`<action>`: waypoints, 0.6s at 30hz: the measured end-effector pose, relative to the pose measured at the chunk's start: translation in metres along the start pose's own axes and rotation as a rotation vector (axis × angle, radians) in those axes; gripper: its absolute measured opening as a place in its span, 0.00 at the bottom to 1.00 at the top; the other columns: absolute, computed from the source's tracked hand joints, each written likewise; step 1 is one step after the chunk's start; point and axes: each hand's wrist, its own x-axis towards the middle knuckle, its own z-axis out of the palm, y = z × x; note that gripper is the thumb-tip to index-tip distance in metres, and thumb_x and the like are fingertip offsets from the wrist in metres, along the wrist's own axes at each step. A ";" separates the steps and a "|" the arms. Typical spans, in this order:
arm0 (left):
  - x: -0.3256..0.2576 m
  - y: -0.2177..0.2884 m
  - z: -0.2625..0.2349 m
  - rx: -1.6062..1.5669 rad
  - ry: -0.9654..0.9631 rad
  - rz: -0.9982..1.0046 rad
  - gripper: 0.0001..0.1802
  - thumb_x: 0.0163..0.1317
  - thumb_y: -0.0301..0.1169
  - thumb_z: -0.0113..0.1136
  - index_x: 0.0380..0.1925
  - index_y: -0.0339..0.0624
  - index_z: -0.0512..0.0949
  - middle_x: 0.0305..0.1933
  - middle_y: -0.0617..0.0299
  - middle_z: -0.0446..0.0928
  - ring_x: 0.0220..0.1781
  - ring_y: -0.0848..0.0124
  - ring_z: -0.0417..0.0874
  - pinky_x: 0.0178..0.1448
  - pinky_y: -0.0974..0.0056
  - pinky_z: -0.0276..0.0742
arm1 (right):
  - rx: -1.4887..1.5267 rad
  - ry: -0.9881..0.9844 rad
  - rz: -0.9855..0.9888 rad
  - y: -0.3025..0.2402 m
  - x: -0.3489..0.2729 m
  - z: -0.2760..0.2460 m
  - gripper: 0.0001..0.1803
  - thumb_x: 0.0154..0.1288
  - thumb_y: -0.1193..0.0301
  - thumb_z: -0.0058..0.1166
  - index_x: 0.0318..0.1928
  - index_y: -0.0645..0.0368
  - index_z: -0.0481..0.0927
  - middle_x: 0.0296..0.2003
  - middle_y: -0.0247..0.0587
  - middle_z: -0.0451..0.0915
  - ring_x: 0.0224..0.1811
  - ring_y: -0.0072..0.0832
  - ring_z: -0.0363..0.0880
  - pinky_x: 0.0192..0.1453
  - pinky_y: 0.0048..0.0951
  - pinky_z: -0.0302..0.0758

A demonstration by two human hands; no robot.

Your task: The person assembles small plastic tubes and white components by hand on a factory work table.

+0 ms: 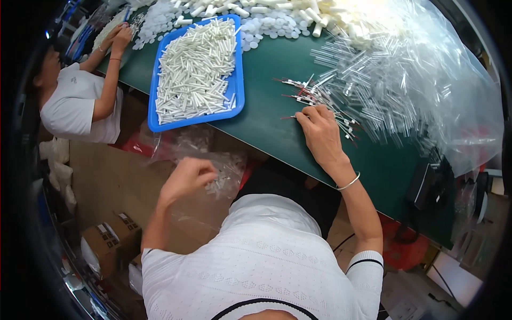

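Right hand: rests palm down on the green table, fingers curled over the near edge of a scatter of thin clear tubes with red and white ends; fingertips touch them, but whether any tube is pinched cannot be told.
Thin tubes: slender, see-through, short, each with a small red or white tip; they lie criss-crossed in a loose fan just beyond the right hand, right of the blue tray.
Left hand: raised off the near table edge, fingers closed into a loose fist; what it holds, if anything, cannot be told. It hangs above a clear plastic bag of small white pieces.
Blue tray: rectangular, far left on the table, heaped with short white sticks.
Large clear bag: at the right, full of clear tubes.
White caps: round, spread along the far edge.
Other person: far left, white shirt, both hands at the table.
Cardboard boxes: on the floor, near left.
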 end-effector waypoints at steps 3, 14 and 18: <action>0.043 0.050 -0.020 -0.137 0.395 0.232 0.05 0.59 0.25 0.61 0.31 0.33 0.80 0.21 0.57 0.78 0.21 0.72 0.77 0.30 0.68 0.72 | -0.023 0.007 -0.031 -0.010 -0.005 -0.005 0.08 0.52 0.77 0.55 0.35 0.62 0.79 0.34 0.36 0.74 0.41 0.32 0.74 0.45 0.32 0.71; 0.140 0.080 -0.058 0.530 0.697 0.509 0.06 0.53 0.29 0.66 0.29 0.39 0.80 0.28 0.57 0.78 0.36 0.60 0.78 0.41 0.56 0.74 | 0.003 -0.050 0.010 -0.053 -0.083 -0.025 0.18 0.52 0.74 0.63 0.45 0.64 0.79 0.41 0.40 0.76 0.42 0.34 0.75 0.47 0.35 0.70; 0.200 0.106 -0.067 0.643 0.774 0.665 0.04 0.54 0.27 0.65 0.30 0.41 0.81 0.31 0.56 0.78 0.40 0.60 0.78 0.44 0.57 0.75 | 0.104 0.009 0.023 -0.056 -0.085 -0.027 0.12 0.54 0.78 0.60 0.40 0.64 0.77 0.39 0.40 0.77 0.41 0.33 0.76 0.47 0.35 0.71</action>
